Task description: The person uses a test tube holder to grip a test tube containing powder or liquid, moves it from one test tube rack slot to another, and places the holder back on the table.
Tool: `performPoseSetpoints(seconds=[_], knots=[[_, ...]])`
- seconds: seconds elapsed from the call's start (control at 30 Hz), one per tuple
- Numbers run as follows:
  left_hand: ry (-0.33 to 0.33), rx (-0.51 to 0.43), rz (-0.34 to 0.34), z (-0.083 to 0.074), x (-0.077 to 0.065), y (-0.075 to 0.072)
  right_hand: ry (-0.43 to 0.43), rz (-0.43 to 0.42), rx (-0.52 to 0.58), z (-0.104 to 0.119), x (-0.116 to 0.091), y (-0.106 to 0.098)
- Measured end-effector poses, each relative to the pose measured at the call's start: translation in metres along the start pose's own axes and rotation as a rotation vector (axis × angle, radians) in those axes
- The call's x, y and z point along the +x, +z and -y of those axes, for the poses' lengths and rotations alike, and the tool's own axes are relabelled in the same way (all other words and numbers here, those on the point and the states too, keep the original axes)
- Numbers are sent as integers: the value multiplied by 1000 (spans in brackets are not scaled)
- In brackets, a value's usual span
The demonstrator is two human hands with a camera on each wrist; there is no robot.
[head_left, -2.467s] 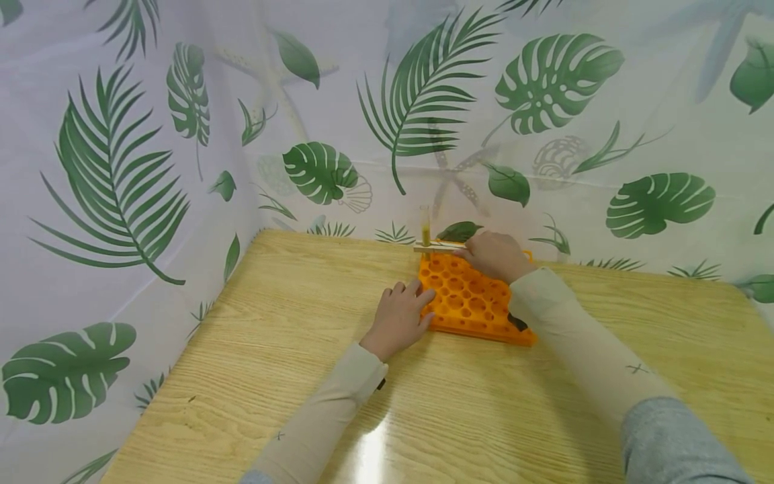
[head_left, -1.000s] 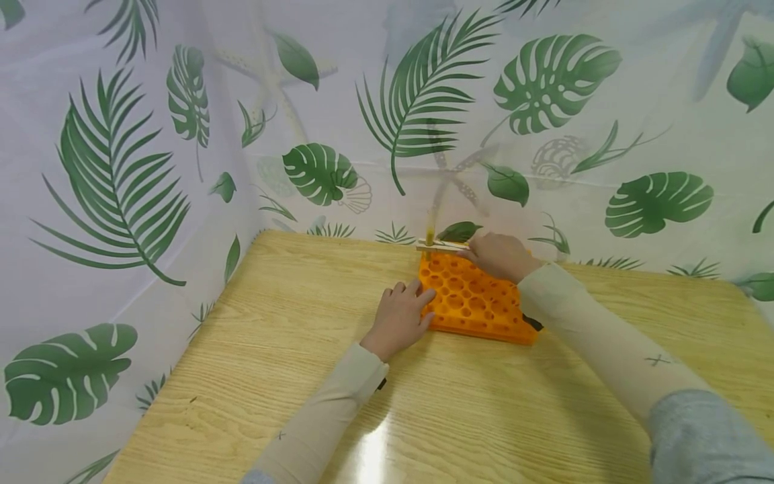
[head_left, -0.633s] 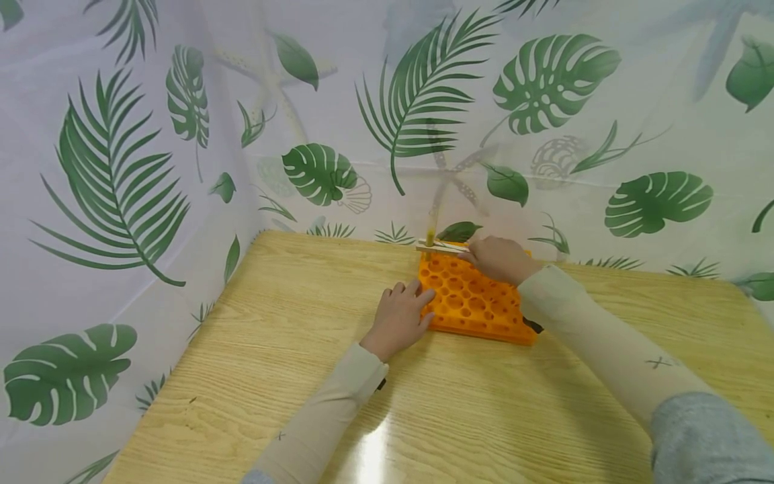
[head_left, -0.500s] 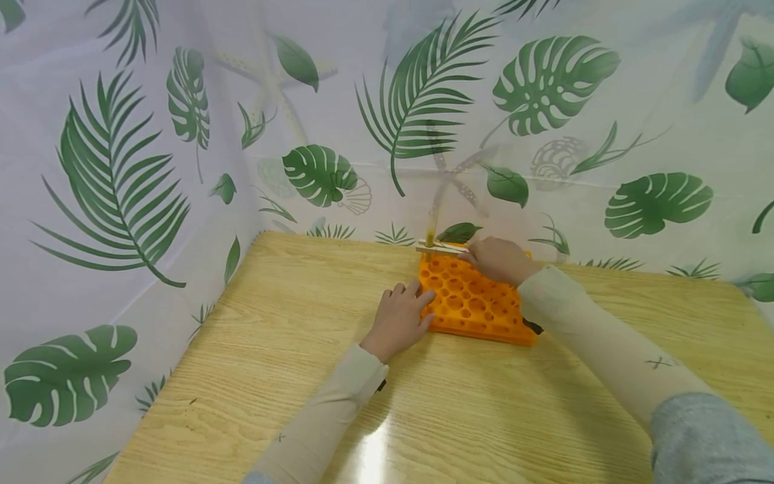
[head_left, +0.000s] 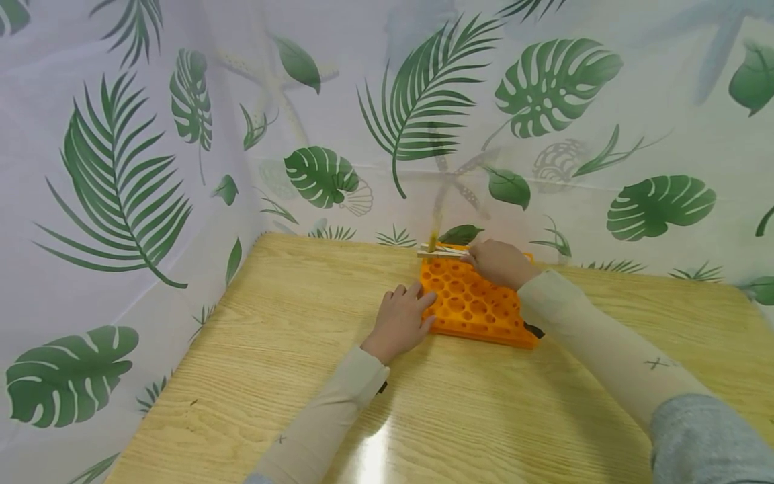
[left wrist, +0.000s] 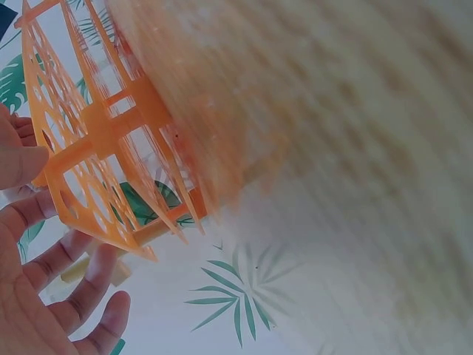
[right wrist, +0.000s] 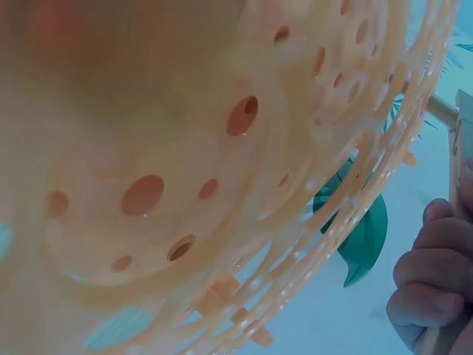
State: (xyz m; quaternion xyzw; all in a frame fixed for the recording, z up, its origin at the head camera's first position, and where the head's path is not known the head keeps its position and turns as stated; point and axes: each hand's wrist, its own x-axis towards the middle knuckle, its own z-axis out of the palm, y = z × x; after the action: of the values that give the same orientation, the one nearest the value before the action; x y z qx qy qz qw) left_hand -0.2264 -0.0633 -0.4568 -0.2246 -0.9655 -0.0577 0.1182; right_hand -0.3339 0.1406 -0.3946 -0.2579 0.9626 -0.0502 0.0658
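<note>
My right hand [head_left: 500, 262] grips a wooden test tube holder [head_left: 444, 253] near its right end. Clamped in the holder's left end is a clear test tube [head_left: 433, 240] with yellow liquid, leaning slightly at the far left corner of an orange test tube rack [head_left: 478, 336]. The tube's lower part overlaps the rack's holes. My left hand [head_left: 399, 319] rests at the rack's left side, fingers spread, with its fingertips at the edge. In the right wrist view, curled fingers [right wrist: 432, 277] wrap the holder's handle, while the rack fills much of the picture.
The rack stands on a wood-grain table [head_left: 290, 323] close to its far edge. Behind and to the left hangs a white cloth [head_left: 363, 101] printed with green leaves. The right forearm sleeve [head_left: 592, 336] passes over the rack's right side.
Compared with the earliest frame, the tube and holder have shifted slightly right and the tube sits lower and more tilted. My right hand has moved slightly right; the left has stayed in place.
</note>
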Motion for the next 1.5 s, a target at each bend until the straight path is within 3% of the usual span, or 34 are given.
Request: performPoseSetpoints(seconds=[0.23, 1.5], knots=[[7, -7, -14, 0, 0, 0, -16, -53, -1, -3, 1, 2], [-1, -22, 0, -1, -1, -1, -77, -104, -9, -6, -6, -12]])
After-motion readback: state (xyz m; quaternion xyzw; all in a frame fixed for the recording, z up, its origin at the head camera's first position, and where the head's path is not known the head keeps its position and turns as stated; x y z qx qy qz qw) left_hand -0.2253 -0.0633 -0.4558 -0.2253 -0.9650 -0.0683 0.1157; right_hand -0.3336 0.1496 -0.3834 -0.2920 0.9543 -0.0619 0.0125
